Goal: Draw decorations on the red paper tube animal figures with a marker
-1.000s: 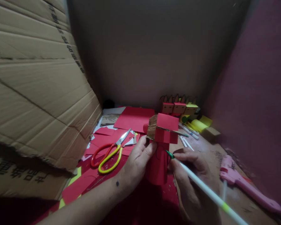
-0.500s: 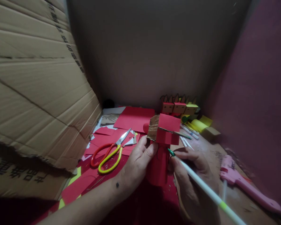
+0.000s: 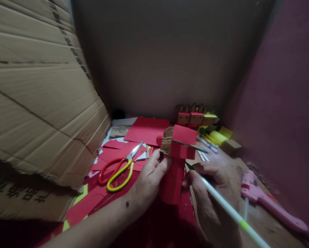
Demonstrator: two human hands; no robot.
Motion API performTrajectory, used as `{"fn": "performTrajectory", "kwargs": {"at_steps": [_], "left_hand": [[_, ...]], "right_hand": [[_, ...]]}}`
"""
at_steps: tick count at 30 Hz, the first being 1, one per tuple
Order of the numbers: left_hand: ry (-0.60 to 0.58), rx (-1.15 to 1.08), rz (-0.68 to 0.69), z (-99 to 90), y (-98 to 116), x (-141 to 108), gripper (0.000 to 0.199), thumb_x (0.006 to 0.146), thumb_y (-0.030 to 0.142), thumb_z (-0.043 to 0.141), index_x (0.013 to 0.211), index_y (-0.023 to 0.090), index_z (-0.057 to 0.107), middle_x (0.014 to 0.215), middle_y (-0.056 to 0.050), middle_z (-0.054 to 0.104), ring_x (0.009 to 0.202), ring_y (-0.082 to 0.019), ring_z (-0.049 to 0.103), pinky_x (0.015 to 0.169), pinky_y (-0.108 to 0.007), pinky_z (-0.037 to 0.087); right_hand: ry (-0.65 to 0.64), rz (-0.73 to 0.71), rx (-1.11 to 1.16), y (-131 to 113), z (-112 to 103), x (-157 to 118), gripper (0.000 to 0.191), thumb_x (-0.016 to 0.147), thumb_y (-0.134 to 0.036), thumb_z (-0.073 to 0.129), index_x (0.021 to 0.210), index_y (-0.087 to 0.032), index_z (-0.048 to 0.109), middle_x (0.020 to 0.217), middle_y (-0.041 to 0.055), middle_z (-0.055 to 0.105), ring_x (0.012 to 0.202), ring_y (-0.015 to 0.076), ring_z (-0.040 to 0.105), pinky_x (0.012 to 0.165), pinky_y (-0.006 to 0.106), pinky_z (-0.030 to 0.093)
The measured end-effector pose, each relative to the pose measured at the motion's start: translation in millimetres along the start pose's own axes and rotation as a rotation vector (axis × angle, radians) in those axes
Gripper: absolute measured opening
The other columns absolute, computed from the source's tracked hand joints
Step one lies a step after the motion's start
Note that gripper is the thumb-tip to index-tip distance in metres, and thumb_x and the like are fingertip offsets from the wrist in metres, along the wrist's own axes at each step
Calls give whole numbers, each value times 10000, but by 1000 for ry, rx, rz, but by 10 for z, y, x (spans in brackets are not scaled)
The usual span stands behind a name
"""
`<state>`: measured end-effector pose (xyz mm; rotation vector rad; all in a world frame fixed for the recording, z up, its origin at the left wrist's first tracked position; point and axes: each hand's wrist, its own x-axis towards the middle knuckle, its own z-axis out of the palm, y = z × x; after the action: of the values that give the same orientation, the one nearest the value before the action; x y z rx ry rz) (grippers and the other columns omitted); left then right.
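Note:
My left hand (image 3: 154, 175) is closed around a red paper figure (image 3: 173, 182), with the thumb in front near its upper part. A boxy head (image 3: 184, 136) of red paper and torn corrugated cardboard tops its tube body. My right hand (image 3: 212, 193) pinches a white marker (image 3: 224, 205) with a green tip and a yellow-green band. That tip lies close beside the figure's right side, just under the head; whether it touches cannot be made out. A thin green-ended strip sticks out at the right of the head.
Red-and-yellow-handled scissors (image 3: 118, 172) lie on red paper (image 3: 146, 129) to the left. Small boxy paper figures (image 3: 197, 117) stand at the back, with yellow pieces (image 3: 220, 137) and white markers (image 3: 208, 142). A pink glue gun (image 3: 272, 201) lies right. Cardboard (image 3: 46, 103) walls the left.
The view has shifted slightly. The marker's green tip has turned a little at the figure's side and looks darker. Both hands keep their holds.

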<state>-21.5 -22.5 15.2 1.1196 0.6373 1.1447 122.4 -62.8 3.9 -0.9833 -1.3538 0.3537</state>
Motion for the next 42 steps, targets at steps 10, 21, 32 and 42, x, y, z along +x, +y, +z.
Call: {"fn": "performTrajectory", "kwargs": {"at_steps": [10,21,32,42], "left_hand": [[-21,-68,5,-7,-5,8,348,970,433,611,1224,197,577,947,-45,707,782,-175,694,734,-307,583],[58,24,-9,22,109,-17,369,903,497,674,1115,195,672,1103,-91,741,983,-252,685,804,-313,541],[28,-43,-46,-7,60,4,361,920,515,650,1058,184,692,994,-71,749,774,-177,660,680,-274,533],[34,-49,-39,22,106,-19,329,921,489,659,1022,181,713,871,-45,744,612,-127,588,605,-248,501]], "right_hand": [[11,66,114,79,-9,-40,58,937,-219,657,917,-268,635,765,-46,703,587,91,646,568,165,561],[-19,-39,25,59,-42,-15,97,963,-174,612,984,-268,599,747,-46,670,612,97,664,595,178,572],[-34,60,157,86,2,-70,62,981,-228,604,1015,-276,585,733,-54,659,562,101,614,502,189,505],[-26,41,71,30,-7,-48,33,1003,-256,580,976,-275,583,707,-57,639,553,91,600,509,183,509]]}}
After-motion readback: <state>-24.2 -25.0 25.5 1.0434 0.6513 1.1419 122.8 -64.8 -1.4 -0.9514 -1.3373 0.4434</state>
